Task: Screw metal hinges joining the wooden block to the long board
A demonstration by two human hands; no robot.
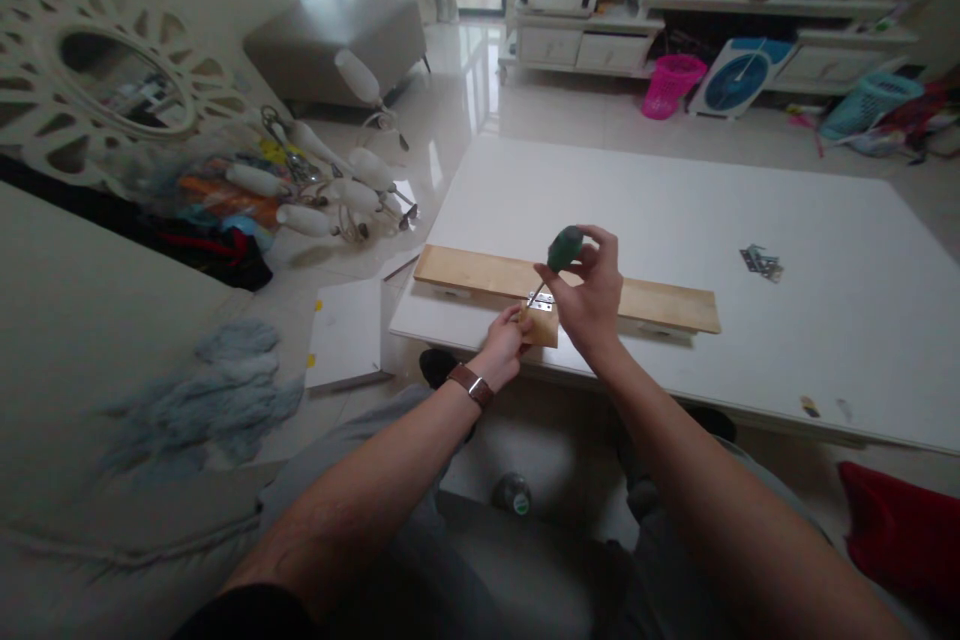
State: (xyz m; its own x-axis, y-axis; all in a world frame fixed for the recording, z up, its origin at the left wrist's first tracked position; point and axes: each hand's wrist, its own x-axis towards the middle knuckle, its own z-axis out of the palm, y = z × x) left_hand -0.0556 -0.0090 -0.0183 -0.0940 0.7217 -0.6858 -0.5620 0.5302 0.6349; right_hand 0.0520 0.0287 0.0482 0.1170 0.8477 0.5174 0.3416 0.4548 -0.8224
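A long wooden plank (465, 272) lies across the near part of the white table (675, 220). A small wooden block (543, 328) sits against its near edge, joined by a metal hinge (540, 300). My left hand (504, 346), with a brown watch at the wrist, is closed around the small block. My right hand (589, 295) grips a green-handled screwdriver (562, 248), its tip down on the hinge.
A few loose metal hinges (761, 262) lie on the table to the right. A chandelier (330, 185) and clutter cover the floor at left, beside a white board (346, 332). A red cushion (900, 530) is at lower right. A bottle (511, 495) stands under the table.
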